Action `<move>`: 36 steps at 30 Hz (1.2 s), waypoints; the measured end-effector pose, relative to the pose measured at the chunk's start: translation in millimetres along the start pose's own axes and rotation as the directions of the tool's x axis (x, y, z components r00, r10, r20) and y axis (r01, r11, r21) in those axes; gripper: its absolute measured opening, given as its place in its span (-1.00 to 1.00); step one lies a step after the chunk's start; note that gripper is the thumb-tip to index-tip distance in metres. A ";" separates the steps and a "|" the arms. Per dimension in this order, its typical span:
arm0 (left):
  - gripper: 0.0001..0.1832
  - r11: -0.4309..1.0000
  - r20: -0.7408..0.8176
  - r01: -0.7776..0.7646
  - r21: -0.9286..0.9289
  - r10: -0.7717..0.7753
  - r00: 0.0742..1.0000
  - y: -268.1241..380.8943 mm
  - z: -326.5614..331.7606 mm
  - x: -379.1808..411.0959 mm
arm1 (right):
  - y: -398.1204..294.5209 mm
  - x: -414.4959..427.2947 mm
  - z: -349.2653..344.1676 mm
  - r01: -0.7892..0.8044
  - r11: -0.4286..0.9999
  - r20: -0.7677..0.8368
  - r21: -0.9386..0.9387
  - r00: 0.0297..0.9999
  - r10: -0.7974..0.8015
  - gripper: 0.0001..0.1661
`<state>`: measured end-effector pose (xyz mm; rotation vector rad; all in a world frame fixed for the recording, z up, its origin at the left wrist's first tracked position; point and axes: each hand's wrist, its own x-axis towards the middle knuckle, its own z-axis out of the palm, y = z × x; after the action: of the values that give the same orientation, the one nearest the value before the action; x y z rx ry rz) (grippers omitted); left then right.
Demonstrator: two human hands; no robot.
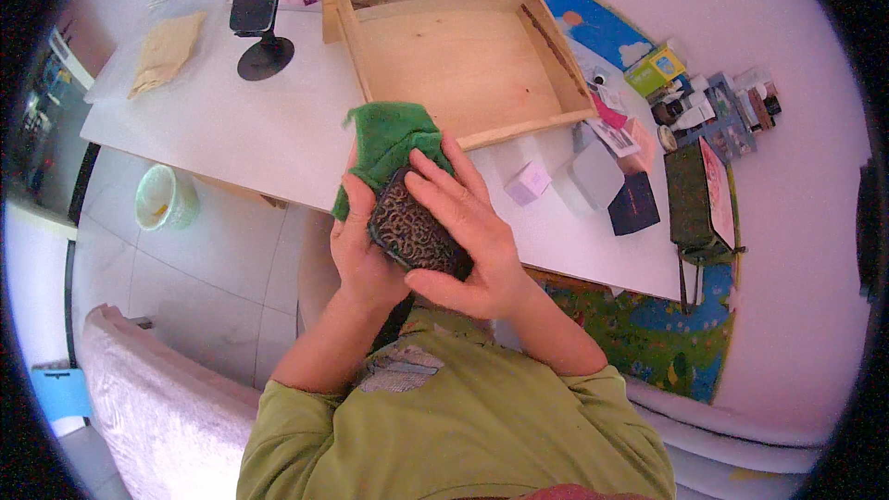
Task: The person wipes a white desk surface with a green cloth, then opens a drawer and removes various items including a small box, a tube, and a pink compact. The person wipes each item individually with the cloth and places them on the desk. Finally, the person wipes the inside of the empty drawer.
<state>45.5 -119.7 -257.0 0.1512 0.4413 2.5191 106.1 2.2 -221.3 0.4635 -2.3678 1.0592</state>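
Note:
A dark rounded case (419, 230) with an ornate gold-brown pattern is held in front of my chest, tilted. My left hand (361, 250) supports it from the left and from below, the thumb along its edge. A green cloth (396, 135) is bunched against the case's far end and hangs over the left fingers, most of which are hidden. My right hand (479, 243) grips the case from the right, fingertips on its upper face and thumb at the near edge. The hands are above the front edge of a white table (298, 132).
An open wooden drawer (458, 69) lies on the table beyond my hands. Left of it are a black stand (265, 59) and a tan cloth (167, 52). Right are a small white box (528, 182), a translucent container (590, 177) and a dark box (633, 203). A wastebasket (165, 198) stands on the floor.

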 end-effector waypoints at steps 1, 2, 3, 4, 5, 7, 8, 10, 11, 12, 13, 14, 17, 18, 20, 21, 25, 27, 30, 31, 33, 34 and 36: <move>-0.38 0.998 0.037 0.055 -0.033 -0.054 0.998 -1.0 -1.8 -0.3 | -1.1 -0.3 2.6 0.042 0.998 -0.008 -0.045 0.999 -0.042 -0.13; -0.38 0.992 0.075 0.111 -0.064 -0.106 0.991 -3.3 -4.9 -0.3 | -3.3 3.5 1.2 0.054 0.990 -0.034 -0.133 0.998 -0.059 -0.15; -0.37 0.982 0.115 0.168 -0.092 -0.157 0.981 -4.6 -7.2 0.0 | -5.3 8.2 -1.5 0.036 0.978 -0.066 -0.205 0.997 -0.050 -0.15; -0.38 0.984 -0.009 0.172 0.049 -0.172 0.985 -8.6 -6.6 -1.3 | -6.6 12.9 -4.8 0.015 0.961 -0.099 -0.275 0.994 -0.044 -0.15; -0.43 0.981 -0.004 0.192 -0.027 -0.192 0.981 -15.4 -2.6 -5.5 | -5.4 16.8 -6.8 -0.008 0.940 -0.133 -0.342 0.990 -0.040 -0.16; -0.47 0.971 0.001 0.235 -0.034 -0.235 0.972 -25.3 3.7 -7.8 | 2.4 22.8 -10.5 -0.060 0.919 -0.239 -0.391 0.970 -0.038 -0.16; -0.50 0.965 0.012 0.260 -0.033 -0.260 0.966 -27.0 8.4 -8.8 | 6.4 22.3 -13.2 -0.099 0.928 -0.265 -0.358 0.964 0.001 -0.17; -0.49 0.939 -0.060 0.344 -0.023 -0.344 0.937 -31.0 8.9 -7.8 | 8.7 23.1 -22.2 -0.170 0.940 -0.297 -0.295 0.952 0.079 -0.20; -0.48 0.928 -0.055 0.372 -0.022 -0.372 0.926 -32.8 7.4 -7.0 | 10.4 23.1 -27.4 -0.176 0.929 -0.318 -0.327 0.946 0.067 -0.20; -0.48 0.924 -0.017 0.382 -0.012 -0.382 0.924 -32.9 6.6 -7.4 | 12.7 22.8 -32.7 -0.181 0.917 -0.338 -0.356 0.940 0.055 -0.21; -0.47 0.920 0.020 0.391 -0.002 -0.391 0.920 -32.2 5.3 -8.0 | 15.5 22.9 -39.0 -0.187 0.904 -0.357 -0.383 0.933 0.042 -0.22; -0.47 0.917 0.057 0.400 0.009 -0.399 0.915 -32.1 4.6 -7.9 | 18.4 25.2 -48.1 -0.196 0.858 -0.388 -0.475 0.922 -0.004 -0.24; -0.46 0.930 -0.056 0.366 0.017 -0.365 0.929 -29.7 21.9 -3.8 | 41.1 22.8 -96.9 -0.336 0.737 -0.455 -0.586 0.889 0.043 -0.26; -0.36 0.941 -0.112 0.322 0.101 -0.311 0.944 -31.0 22.3 -2.1 | 48.1 23.8 -113.7 -0.368 0.735 -0.518 -0.570 0.855 0.027 -0.27; -0.36 0.956 -0.106 0.278 0.097 -0.268 0.958 -29.9 17.7 1.9 | 68.9 23.9 -152.3 -0.533 0.594 -0.593 -0.603 0.797 0.112 -0.29; -0.36 0.962 -0.101 0.259 0.091 -0.250 0.963 -28.0 15.2 3.7 | 84.1 21.6 -170.5 -0.584 0.551 -0.586 -0.596 0.785 0.198 -0.29; -0.42 0.969 -0.041 0.244 0.047 -0.242 0.969 -25.5 16.1 9.8 | 153.9 -2.8 -217.2 -0.673 0.316 -0.485 -0.669 0.717 0.500 -0.29; -0.40 0.970 -0.026 0.236 0.052 -0.235 0.972 -25.3 14.9 12.5 | 174.7 -15.1 -223.0 -0.687 0.332 -0.433 -0.646 0.689 0.582 -0.32; -0.36 0.974 -0.005 0.227 0.023 -0.227 0.974 -24.7 18.8 17.6 | 188.6 -22.4 -229.9 -0.667 0.331 -0.344 -0.668 0.671 0.657 -0.36; -0.35 0.974 0.001 0.227 0.008 -0.227 0.974 -24.7 20.0 18.8 | 189.9 -23.1 -229.8 -0.654 0.326 -0.316 -0.683 0.667 0.675 -0.37; -0.31 0.974 0.012 0.226 -0.012 -0.226 0.974 -25.8 16.5 20.2 | 189.0 -22.2 -230.8 -0.684 0.342 -0.302 -0.645 0.639 0.708 -0.39; -0.29 0.973 0.019 0.229 -0.022 -0.228 0.973 -26.4 15.6 21.2 | 186.3 -21.0 -231.9 -0.700 0.346 -0.297 -0.625 0.623 0.723 -0.40; -0.23 0.972 -0.001 0.225 -0.068 -0.226 0.974 -28.6 16.9 24.3 | 169.7 -17.5 -228.1 -0.531 0.379 -0.286 -0.758 0.792 0.539 -0.44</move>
<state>43.6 -79.1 -250.6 0.0601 0.3548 2.3079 106.2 286.4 -201.3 -0.7189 -2.7343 0.0218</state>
